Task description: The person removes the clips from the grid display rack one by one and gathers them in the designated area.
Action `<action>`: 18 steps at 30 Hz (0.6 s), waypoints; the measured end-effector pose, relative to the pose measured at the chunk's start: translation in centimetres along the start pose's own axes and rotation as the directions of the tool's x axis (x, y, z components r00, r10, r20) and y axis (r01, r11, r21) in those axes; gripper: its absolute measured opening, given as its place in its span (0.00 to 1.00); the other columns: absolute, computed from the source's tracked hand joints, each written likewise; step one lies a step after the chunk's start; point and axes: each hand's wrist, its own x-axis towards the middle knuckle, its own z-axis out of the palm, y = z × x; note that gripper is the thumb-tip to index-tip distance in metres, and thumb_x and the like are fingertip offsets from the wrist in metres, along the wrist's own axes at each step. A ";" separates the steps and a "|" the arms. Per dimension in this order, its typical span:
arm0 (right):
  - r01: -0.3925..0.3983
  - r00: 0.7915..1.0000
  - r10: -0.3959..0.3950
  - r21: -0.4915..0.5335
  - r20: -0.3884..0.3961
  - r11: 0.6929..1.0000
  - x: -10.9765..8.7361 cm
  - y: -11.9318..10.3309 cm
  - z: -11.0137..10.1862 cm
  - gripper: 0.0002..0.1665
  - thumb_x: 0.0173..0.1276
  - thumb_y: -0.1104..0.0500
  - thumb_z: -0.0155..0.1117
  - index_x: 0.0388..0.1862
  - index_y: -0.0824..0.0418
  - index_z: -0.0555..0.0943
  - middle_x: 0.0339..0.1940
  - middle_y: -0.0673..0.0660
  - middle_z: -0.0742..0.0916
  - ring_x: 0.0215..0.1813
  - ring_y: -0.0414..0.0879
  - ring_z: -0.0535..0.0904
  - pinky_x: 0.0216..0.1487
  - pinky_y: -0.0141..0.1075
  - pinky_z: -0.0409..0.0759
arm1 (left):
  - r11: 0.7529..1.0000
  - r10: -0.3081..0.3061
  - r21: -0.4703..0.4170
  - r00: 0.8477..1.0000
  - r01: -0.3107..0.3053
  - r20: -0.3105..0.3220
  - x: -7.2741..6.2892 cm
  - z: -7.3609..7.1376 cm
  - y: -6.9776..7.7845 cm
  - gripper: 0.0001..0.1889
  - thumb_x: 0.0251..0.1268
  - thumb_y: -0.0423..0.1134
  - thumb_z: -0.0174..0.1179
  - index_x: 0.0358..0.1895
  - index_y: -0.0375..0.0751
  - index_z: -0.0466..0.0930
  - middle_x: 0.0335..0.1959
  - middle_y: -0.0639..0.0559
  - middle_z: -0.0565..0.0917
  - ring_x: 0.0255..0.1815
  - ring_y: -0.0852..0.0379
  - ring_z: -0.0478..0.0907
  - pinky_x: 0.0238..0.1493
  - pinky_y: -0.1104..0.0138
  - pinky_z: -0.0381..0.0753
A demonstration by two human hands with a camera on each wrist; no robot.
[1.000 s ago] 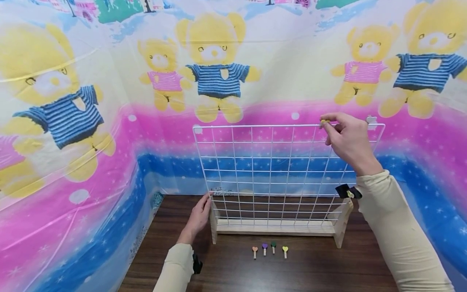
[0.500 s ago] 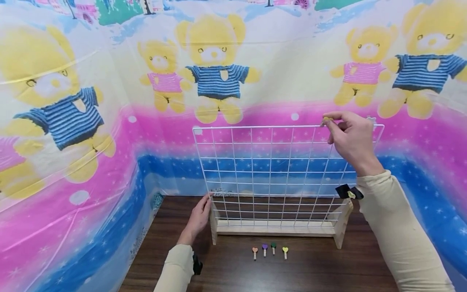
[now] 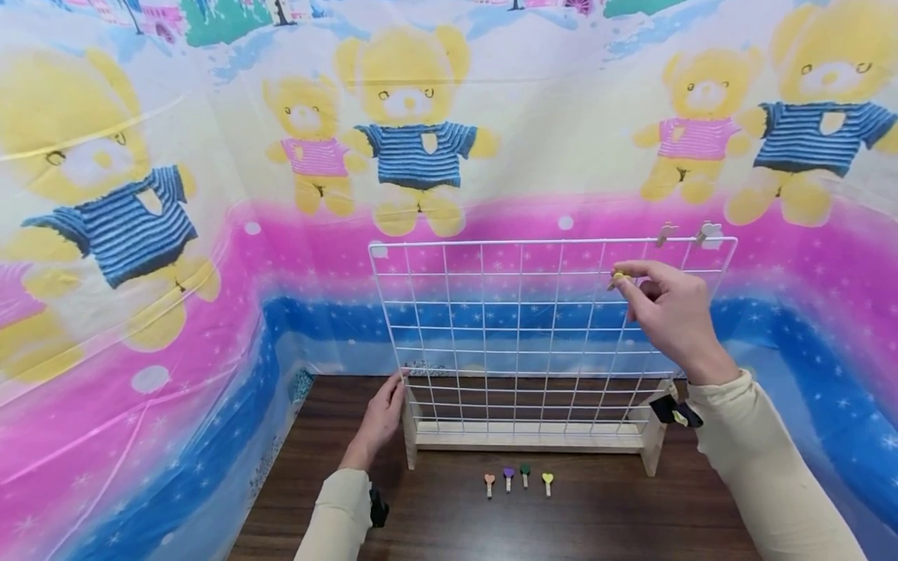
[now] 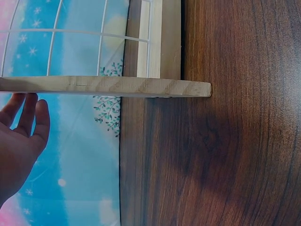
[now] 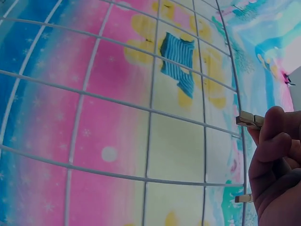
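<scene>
My right hand (image 3: 669, 312) pinches a small yellow-topped wooden clothespin (image 3: 614, 280) between thumb and index finger, in front of the white wire grid (image 3: 519, 302) and a little below its top wire. In the right wrist view the clothespin (image 5: 248, 119) overlaps the outermost wire. Two other clothespins, one brownish (image 3: 665, 234) and one white (image 3: 708, 231), are clipped to the top wire at the right. My left hand (image 3: 384, 409) rests its fingertips against the left wooden upright (image 4: 117, 85) of the stand, fingers only slightly bent.
Several heart-topped clothespins lie in a row on the dark wooden table (image 3: 603, 514) before the stand: orange (image 3: 489, 485), purple (image 3: 508, 478), green (image 3: 525, 475) and yellow (image 3: 548, 484). A bear-printed cloth (image 3: 547, 156) hangs behind and at both sides.
My right hand, still pinching the clothespin, has dropped from the top wire to below it, uncovering the brownish clothespin clipped there. The left hand has stayed put.
</scene>
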 end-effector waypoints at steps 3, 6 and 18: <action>-0.010 0.999 0.011 -0.013 0.035 1.000 -1.1 0.3 0.4 0.11 0.66 0.60 0.64 0.46 0.59 0.84 0.13 0.47 0.79 0.14 0.36 0.71 0.11 0.30 0.63 | 1.000 0.007 0.003 1.000 -0.007 0.004 0.0 0.0 0.1 0.19 0.77 0.45 0.42 0.66 0.48 0.69 0.64 0.41 0.70 0.63 0.43 0.67 0.58 0.46 0.66; -0.030 0.996 0.032 -0.038 0.079 0.999 -2.1 0.5 0.8 0.11 0.66 0.59 0.65 0.47 0.58 0.84 0.12 0.45 0.77 0.14 0.37 0.70 0.11 0.32 0.62 | 1.000 -0.008 0.000 1.000 0.008 0.013 0.0 0.0 0.3 0.19 0.77 0.44 0.42 0.67 0.49 0.68 0.66 0.41 0.69 0.64 0.43 0.65 0.59 0.46 0.65; -0.081 0.976 0.096 -0.085 0.193 0.993 -6.3 2.4 3.0 0.11 0.63 0.60 0.67 0.46 0.56 0.83 0.12 0.43 0.75 0.13 0.37 0.67 0.13 0.33 0.64 | 1.000 -0.025 -0.002 0.999 0.025 0.025 0.1 0.0 0.1 0.20 0.77 0.45 0.41 0.67 0.51 0.67 0.67 0.42 0.67 0.66 0.43 0.63 0.60 0.46 0.64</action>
